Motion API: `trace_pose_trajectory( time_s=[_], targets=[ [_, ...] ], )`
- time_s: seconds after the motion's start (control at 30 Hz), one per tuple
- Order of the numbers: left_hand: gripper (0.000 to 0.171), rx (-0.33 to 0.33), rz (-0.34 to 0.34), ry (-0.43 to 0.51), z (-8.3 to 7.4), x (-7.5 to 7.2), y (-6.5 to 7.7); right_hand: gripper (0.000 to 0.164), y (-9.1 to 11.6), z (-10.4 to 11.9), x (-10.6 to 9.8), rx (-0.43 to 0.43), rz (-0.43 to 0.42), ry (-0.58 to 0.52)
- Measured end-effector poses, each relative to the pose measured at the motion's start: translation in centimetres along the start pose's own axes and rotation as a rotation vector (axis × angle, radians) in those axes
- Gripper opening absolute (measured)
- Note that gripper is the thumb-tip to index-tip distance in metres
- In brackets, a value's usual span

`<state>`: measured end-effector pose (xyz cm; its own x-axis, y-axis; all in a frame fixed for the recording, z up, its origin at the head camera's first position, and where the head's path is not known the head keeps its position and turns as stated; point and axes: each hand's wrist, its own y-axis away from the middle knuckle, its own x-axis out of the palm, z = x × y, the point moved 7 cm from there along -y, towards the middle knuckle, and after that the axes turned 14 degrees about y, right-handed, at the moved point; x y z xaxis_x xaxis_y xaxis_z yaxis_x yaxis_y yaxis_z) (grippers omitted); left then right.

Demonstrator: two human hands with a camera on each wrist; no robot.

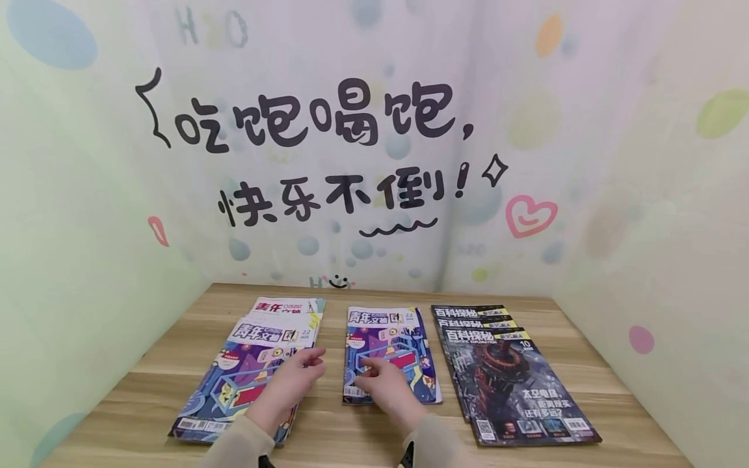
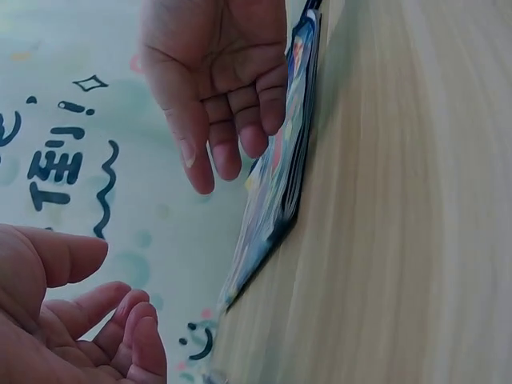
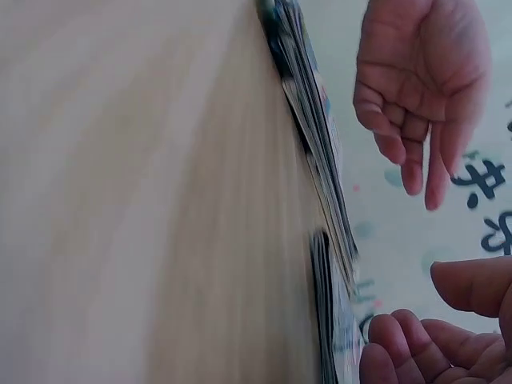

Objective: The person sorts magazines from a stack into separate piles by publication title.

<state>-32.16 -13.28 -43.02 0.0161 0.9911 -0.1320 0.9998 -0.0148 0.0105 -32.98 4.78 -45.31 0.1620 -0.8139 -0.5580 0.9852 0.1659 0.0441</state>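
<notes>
Several magazines lie on a wooden table. On the left, a purple-covered magazine (image 1: 234, 383) overlaps one with a red title (image 1: 287, 305). My left hand (image 1: 290, 385) hovers at the right edge of that pile, holding nothing, its fingers loosely bent. A similar purple magazine (image 1: 404, 338) lies in the middle, some pages or copies showing at its right edge. Over its lower part is my right hand (image 1: 391, 389), palm turned inward and also holding nothing. Both wrist views show the left hand (image 2: 80, 320) and right hand (image 3: 448, 344) raised above the tabletop with gaps between them.
To the right, three dark-covered magazines (image 1: 515, 383) overlap in a fanned pile, titles showing. The wood-grain table (image 1: 328, 429) ends at a pale printed curtain wall (image 1: 363, 260) with large black lettering. Similar pale walls stand on both sides.
</notes>
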Motion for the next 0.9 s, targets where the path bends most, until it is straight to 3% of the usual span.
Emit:
trace_pose_trajectory(
  time_s=[0.13, 0.4, 0.53, 0.77, 0.9],
  targets=[
    [0.045, 0.004, 0.001, 0.073, 0.3, 1.7, -0.5, 0.050, -0.4, -1.6, -2.0, 0.027, -0.052, -0.012],
    [0.046, -0.022, -0.038, 0.123, 1.5, 4.2, -1.9, 0.049, -0.6, -4.1, -4.9, 0.053, -0.168, -0.052],
    [0.045, -0.040, -0.052, 0.155, 2.0, 5.0, -2.3, 0.049, -0.6, -4.9, -6.1, 0.097, -0.202, -0.062],
    [0.043, -0.053, -0.095, 0.138, 2.5, 5.8, -2.5, 0.048, -0.3, -6.2, -7.7, 0.189, -0.295, 0.032],
    [0.044, -0.068, -0.076, 0.160, 2.9, 6.2, -2.5, 0.048, -0.5, -6.8, -8.0, 0.204, -0.314, 0.033]
  ],
)
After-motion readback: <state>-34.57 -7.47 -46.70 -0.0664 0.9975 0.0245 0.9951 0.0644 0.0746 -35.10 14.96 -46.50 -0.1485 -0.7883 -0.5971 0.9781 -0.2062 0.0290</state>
